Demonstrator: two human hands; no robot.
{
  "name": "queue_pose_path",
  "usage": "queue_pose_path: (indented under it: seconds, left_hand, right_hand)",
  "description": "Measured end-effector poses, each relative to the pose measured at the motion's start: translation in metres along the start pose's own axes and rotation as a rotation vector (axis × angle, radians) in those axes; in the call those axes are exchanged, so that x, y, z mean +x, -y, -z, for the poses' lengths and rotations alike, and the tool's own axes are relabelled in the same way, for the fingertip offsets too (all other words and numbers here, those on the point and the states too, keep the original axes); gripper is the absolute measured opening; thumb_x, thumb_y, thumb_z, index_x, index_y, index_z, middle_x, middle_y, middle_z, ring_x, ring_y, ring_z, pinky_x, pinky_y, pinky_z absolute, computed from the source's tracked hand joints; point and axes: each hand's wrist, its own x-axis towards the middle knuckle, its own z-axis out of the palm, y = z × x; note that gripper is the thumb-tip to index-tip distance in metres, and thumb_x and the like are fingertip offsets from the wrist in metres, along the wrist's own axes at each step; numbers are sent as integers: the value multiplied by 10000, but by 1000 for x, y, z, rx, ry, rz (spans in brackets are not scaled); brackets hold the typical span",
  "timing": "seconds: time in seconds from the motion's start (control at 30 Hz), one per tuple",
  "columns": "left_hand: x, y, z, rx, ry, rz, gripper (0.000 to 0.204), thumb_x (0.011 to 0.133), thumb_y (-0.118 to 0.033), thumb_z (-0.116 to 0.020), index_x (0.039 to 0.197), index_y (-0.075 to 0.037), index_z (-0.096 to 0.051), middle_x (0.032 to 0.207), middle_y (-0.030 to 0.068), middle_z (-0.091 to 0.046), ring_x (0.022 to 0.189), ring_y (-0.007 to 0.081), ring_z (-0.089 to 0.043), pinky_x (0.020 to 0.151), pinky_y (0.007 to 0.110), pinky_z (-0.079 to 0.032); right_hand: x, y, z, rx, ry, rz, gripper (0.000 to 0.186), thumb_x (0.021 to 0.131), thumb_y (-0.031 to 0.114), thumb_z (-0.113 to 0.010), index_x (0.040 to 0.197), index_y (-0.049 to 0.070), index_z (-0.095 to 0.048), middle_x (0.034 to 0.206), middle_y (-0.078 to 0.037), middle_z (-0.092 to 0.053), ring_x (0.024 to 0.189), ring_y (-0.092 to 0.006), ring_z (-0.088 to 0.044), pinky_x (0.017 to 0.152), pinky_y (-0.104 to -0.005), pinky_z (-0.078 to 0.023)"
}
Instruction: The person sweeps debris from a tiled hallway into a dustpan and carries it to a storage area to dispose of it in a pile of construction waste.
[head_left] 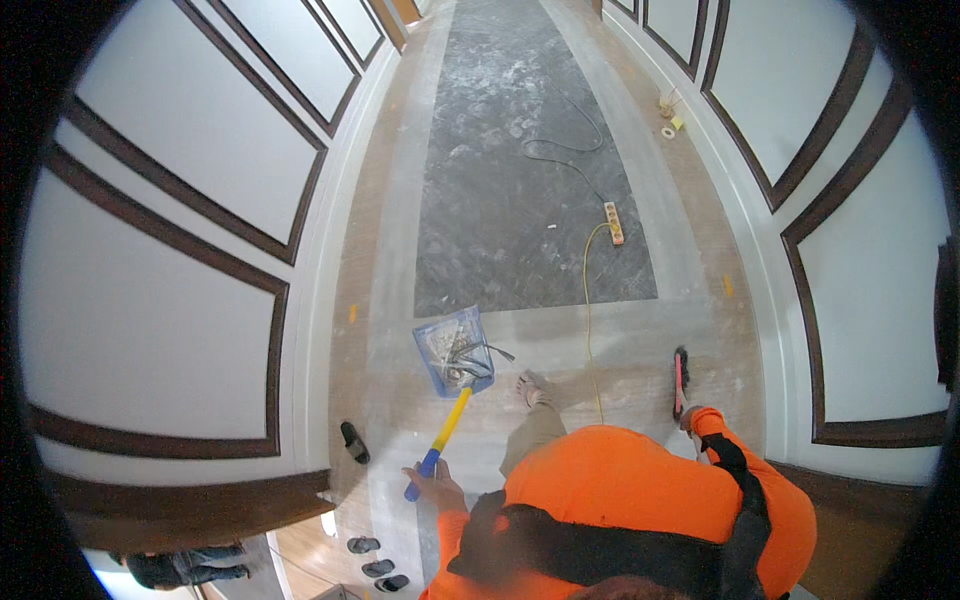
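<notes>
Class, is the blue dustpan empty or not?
Not empty: pale debris lies in the dustpan, and a dark strip pokes past its edge.

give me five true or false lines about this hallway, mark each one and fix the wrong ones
1. The right hand holds a brush. True.
2. The left hand holds nothing. False: it grips the yellow and blue handle of a dustpan.
3. The dustpan is bare inside. False: debris lies in it.
4. A yellow cord runs across the floor from a power strip. True.
5. The power strip lies to the left of the dustpan. False: it lies to the right and farther ahead, on the dark part of the floor.
</notes>
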Motion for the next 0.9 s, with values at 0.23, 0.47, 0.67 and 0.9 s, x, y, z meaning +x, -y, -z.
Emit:
queue_pose_path:
  seconds: [0.23,0.47,0.67,0.9]
  left_hand:
    - [126,-3,-169,67,30,123,641,835,-580,-554,1151,-41,-410,1069,90,-440,1027,232,-465,973,413,-382]
    - [245,24,-337,30,148,86,646,835,-585,-547,1159,-45,-407,1113,111,-413,1104,244,-436,1034,446,-333]
    - [311,23,-490,44,78,149,665,841,-597,-522,1168,-31,-402,1125,117,-413,1114,244,-432,1037,425,-339]
    - [377,8,-627,101,11,38,549,849,-567,-522,1069,-73,-432,1022,73,-442,1015,219,-452,981,406,-358]
  right_hand:
    - [27,58,156,18,-32,-21,228,725,243,-619,829,56,-697,932,-126,-680,861,-295,-660,707,-428,-518]
    - [94,120,276,462,-22,-250,166,738,233,-601,711,107,-706,800,-88,-689,723,-244,-654,671,-359,-509]
    - [120,163,458,226,-10,21,256,717,242,-613,869,52,-693,852,-116,-682,756,-252,-659,678,-383,-510]
    - [173,172,692,305,-35,7,330,721,286,-606,904,24,-687,819,-155,-680,698,-286,-659,652,-407,-511]
